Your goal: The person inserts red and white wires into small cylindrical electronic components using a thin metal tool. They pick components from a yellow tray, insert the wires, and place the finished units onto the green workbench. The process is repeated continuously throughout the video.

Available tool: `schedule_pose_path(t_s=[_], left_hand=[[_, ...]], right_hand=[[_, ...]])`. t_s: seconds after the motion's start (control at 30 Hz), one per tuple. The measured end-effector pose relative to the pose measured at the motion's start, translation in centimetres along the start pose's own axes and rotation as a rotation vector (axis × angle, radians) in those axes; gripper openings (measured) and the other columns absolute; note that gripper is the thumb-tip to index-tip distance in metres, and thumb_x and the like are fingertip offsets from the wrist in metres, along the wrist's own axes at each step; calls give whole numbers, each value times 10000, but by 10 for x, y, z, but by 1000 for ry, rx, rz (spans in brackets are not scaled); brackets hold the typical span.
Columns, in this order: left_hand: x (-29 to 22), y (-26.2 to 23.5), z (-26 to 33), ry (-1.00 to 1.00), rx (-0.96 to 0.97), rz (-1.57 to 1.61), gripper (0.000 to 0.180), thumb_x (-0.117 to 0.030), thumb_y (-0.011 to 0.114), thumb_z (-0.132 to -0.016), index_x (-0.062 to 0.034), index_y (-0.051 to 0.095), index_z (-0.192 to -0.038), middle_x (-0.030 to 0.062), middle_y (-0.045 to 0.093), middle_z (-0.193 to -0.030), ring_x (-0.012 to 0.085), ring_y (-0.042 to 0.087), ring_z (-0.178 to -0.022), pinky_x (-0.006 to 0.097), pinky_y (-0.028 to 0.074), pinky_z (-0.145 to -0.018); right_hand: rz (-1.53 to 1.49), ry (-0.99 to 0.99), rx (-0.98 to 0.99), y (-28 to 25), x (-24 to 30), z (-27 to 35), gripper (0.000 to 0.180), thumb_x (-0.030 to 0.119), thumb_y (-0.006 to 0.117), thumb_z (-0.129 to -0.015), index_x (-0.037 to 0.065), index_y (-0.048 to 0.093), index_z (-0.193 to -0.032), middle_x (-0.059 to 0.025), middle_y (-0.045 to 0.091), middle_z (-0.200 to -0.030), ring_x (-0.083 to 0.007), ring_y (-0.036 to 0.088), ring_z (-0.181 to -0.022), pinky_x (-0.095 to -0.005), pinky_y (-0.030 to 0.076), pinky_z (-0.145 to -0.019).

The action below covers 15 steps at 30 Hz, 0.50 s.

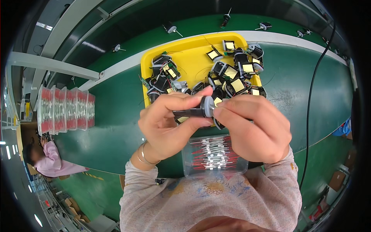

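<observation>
Holding a black cylinder (198,112) with a grey cap (209,106) sideways in the left hand (164,120), over the near side of a yellow tray (185,48) of black parts (236,84); pinching a pale tip (213,108) at the cap with the right hand (257,129). Showing, on the green counter (112,143), a clear box (187,160) of red-and-white wires (214,152) below.

Both forearms (140,176) in over the near edge of the surface (116,145), left hand (164,121) gripping, its fingers (181,102) pointing toward the right hand (257,125), which is curled and pinched at the fingertips (219,111) just beside them.
</observation>
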<state>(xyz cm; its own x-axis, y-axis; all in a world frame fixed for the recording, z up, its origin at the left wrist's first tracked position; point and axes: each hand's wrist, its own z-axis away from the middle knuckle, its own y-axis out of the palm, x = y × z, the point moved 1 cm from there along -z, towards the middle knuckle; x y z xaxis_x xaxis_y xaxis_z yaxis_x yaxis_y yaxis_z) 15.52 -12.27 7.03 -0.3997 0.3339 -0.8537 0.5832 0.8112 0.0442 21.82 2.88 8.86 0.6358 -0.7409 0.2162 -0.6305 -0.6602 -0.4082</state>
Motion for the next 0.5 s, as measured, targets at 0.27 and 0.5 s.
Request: schedule_pose_path(t_s=[0.27, 0.5], left_hand=[[-7, -7, -4, -65, 77, -70, 292, 74, 727, -632, 67, 561, -871, 171, 644, -870, 244, 624, -898, 277, 511, -761], [4, -2, -11, -76, -28, -171, 279, 49, 710, -673, 50, 532, -889, 169, 637, -910, 175, 622, -860, 245, 513, -709]], right_hand=[[-182, 189, 2, 3, 0, 2, 242, -56, 591, -513, -19, 623, -750, -84, 590, -698, -190, 562, -553, -261, 457, -476], [-326, 336, 113, 4, -25, -4, 148, -49, 633, -644, -28, 629, -790, -102, 625, -762, -173, 594, -597, -241, 490, -523]])
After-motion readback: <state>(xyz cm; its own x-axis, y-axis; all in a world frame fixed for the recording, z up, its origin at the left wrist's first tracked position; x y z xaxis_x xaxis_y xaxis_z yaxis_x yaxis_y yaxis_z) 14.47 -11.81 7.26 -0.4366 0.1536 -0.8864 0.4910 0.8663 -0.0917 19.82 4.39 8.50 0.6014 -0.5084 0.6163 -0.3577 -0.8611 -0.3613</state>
